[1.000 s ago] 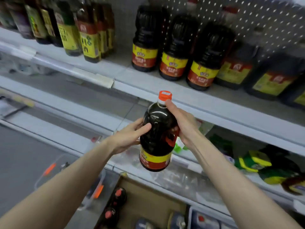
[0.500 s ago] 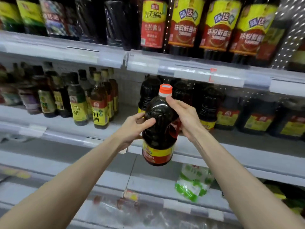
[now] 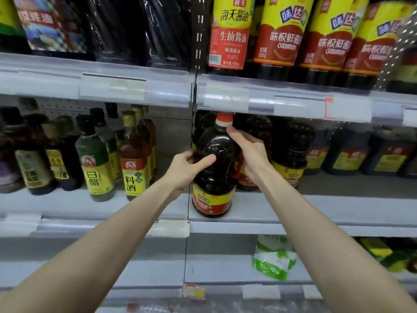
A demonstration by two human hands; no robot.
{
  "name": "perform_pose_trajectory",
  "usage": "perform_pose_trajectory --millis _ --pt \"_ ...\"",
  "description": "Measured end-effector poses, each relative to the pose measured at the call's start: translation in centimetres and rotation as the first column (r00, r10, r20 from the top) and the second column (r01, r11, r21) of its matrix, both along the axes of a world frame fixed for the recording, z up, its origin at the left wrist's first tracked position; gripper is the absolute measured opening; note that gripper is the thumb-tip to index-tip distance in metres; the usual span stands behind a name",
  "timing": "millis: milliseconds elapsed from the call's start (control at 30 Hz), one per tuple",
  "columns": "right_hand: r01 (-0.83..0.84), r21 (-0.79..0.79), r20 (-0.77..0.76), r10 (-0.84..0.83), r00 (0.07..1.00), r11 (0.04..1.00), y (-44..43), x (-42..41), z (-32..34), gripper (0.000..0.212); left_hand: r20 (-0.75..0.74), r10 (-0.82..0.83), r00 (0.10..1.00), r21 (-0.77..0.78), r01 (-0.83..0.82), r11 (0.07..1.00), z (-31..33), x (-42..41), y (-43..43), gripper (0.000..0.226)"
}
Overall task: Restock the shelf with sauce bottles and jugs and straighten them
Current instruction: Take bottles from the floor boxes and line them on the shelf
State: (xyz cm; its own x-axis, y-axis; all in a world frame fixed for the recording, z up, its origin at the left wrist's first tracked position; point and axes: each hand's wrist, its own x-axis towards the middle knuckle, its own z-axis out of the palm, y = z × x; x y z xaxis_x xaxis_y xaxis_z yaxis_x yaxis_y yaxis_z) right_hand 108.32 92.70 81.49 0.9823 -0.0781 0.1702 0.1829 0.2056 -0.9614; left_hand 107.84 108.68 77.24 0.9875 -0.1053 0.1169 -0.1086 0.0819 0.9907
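1. Both hands were on it! The left hand [image 3: 187, 170] wrapped the left flank of the soy sauce jug [image 3: 216, 145], thumb laid across the dark front, fingers curled round behind.
2. The right hand [image 3: 250, 152] clasped the opposite side, where a strip of red handle showed, with its forefinger stretched up to the neck just under the orange cap [image 3: 224, 119].
3. The jug stood upright between the two palms, at the very front of the middle shelf [image 3: 327, 211], just right of the vertical divider [image 3: 190, 136]. Base touching the board or a hair above it? Couldn't tell.
4. Up top, the cap sat right below the price rail [image 3: 293, 105] of the shelf above.
5. Behind and to the right ran a row of matching jugs [image 3: 291, 152], dark with yellow-and-red labels.
6. Left of the divider stood slimmer bottles, a green vinegar bottle [image 3: 94, 159] and an amber cooking wine bottle [image 3: 133, 161] out front.
7. Overhead, tall sauce bottles [image 3: 279, 30] lined the top shelf; down below lay a green-and-white bag [image 3: 274, 256].
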Motion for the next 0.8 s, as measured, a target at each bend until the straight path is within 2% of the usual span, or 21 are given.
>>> perform_pose_trajectory --millis 200,467,533,600,667,800 --pt "0.021 0.037 -0.047 -0.019 0.999 0.999 0.2 1.6 -0.7 0.023 -0.008 0.024 1.0 0.025 -0.024 0.999 -0.4 1.6 0.1 0.017" --pt "0.009 0.008 -0.031 -0.009 0.999 1.0 0.1 3.1 -1.5 0.008 -0.008 0.054 0.998 0.053 -0.054 0.997 -1.7 1.9 -0.6 0.018" --pt "0.001 0.001 -0.015 -0.001 1.0 1.0 0.0 3.2 -1.6 0.008 -0.003 0.061 0.998 0.038 -0.061 0.997 -2.0 1.8 -0.7 0.027" --pt "-0.004 -0.012 0.019 0.004 1.0 1.0 -0.1 3.0 -1.9 0.011 0.001 0.073 0.997 0.026 -0.073 0.997 -2.6 1.5 -0.9 0.048" --pt "-0.012 -0.045 0.05 0.014 0.999 0.999 -0.4 2.2 -3.1 0.018 -0.001 0.097 0.995 0.021 -0.097 0.995 -3.6 0.7 -1.0 0.058" --pt "-0.005 -0.184 0.014 0.008 1.0 0.983 -1.4 0.4 -7.6 0.052 -0.078 0.146 0.986 0.046 -0.143 0.989 -6.3 -0.6 -0.8 0.077"
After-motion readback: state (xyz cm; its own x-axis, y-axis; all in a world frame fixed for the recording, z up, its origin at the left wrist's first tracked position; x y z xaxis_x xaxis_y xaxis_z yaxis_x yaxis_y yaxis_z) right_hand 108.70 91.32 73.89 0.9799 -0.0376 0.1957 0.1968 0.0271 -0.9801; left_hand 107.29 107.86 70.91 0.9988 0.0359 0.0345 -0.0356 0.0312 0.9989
